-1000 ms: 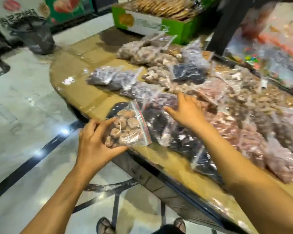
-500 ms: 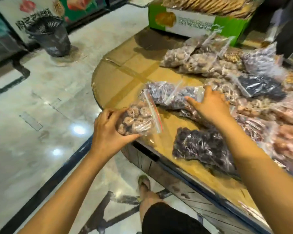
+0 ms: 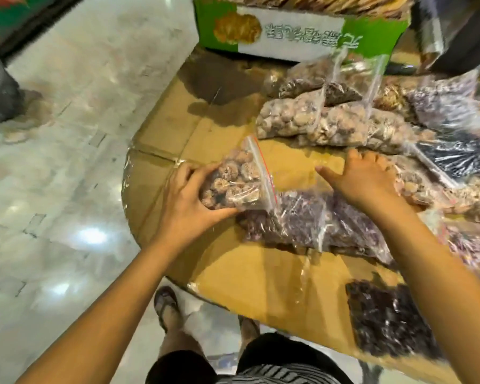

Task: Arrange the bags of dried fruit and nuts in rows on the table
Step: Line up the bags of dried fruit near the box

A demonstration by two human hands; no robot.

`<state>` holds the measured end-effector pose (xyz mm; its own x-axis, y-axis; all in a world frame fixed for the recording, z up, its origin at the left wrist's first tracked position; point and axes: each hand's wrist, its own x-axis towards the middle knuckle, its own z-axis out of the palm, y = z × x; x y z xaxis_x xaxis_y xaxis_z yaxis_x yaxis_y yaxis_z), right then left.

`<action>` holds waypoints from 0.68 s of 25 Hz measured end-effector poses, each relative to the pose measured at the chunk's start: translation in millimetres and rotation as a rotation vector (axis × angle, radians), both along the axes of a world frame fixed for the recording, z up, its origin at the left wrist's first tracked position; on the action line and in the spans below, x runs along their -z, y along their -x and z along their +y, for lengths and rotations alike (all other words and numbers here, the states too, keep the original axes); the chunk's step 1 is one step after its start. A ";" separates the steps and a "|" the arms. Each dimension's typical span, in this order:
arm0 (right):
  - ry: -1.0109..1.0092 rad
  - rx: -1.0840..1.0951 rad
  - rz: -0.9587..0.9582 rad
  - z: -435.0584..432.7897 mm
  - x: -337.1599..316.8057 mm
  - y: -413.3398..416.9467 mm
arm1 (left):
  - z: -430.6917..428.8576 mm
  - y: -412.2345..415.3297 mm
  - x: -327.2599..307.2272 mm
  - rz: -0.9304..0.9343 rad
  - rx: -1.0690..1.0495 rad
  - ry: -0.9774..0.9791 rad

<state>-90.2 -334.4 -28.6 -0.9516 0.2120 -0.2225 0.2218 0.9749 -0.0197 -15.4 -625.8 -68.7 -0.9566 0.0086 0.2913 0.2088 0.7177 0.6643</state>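
Note:
My left hand (image 3: 187,202) grips a clear zip bag of brown wrinkled dried fruit (image 3: 234,182) just above the table's left end. My right hand (image 3: 365,180) lies flat, fingers spread, over the bags to the right, touching a bag of pale nuts (image 3: 416,184). Below both hands a bag of purple raisins (image 3: 311,221) lies on the cardboard-covered table (image 3: 261,275). Behind it sits a row of pale nut bags (image 3: 327,123). A dark fruit bag (image 3: 385,320) rests near the front edge, and another dark bag (image 3: 455,156) lies to the right.
A green and white carton of biscuits (image 3: 297,31) stands at the table's far end. The table's rounded left edge borders a glossy tiled floor (image 3: 53,176). My sandalled feet (image 3: 165,303) are below the near edge. More bags crowd the right side.
The view has swung left and down along the table. My left hand has carried the brown fruit bag toward the table's left end, over the raisin bag. My right hand followed across the bags.

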 end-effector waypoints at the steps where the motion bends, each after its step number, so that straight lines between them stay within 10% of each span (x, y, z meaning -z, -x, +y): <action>1: 0.001 0.033 0.029 -5.0 2.5 1.2 | -8.0 19.0 3.3 0.011 0.055 -0.006; 17: -0.029 0.738 0.188 -59.9 23.4 -72.2 | 42.0 200.9 -8.7 0.044 0.487 -0.061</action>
